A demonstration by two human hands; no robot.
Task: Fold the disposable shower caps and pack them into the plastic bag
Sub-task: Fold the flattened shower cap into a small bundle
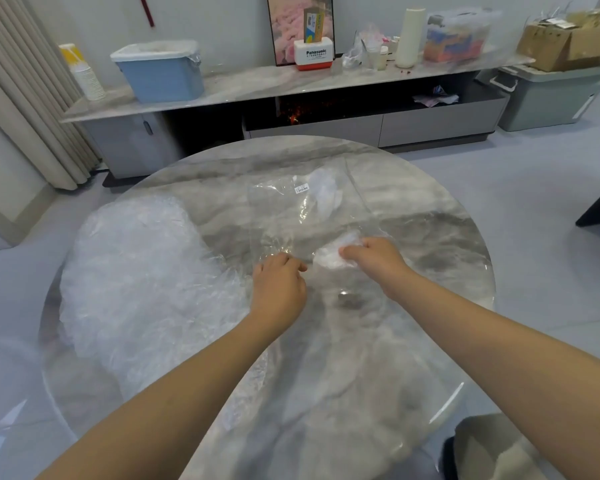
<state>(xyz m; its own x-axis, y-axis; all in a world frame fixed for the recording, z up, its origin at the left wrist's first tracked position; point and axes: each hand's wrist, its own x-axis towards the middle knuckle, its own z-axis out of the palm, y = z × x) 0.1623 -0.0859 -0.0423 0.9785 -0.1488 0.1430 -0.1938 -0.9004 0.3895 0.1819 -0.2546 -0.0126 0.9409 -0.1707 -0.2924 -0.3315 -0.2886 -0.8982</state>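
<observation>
A clear plastic bag (291,206) with a small white label lies flat on the round marble table (430,237), one folded cap (324,192) inside near its far end. My left hand (279,285) pinches the bag's near edge. My right hand (374,259) grips a folded white shower cap (329,256) at the bag's mouth. A large heap of unfolded translucent shower caps (142,271) covers the left side of the table.
Beyond the table runs a low cabinet (291,84) carrying a blue bin (160,72), a red and white box, a white roll and a clear storage box. A cardboard box sits on a grey crate at the far right. A chair seat (492,452) shows at the bottom right.
</observation>
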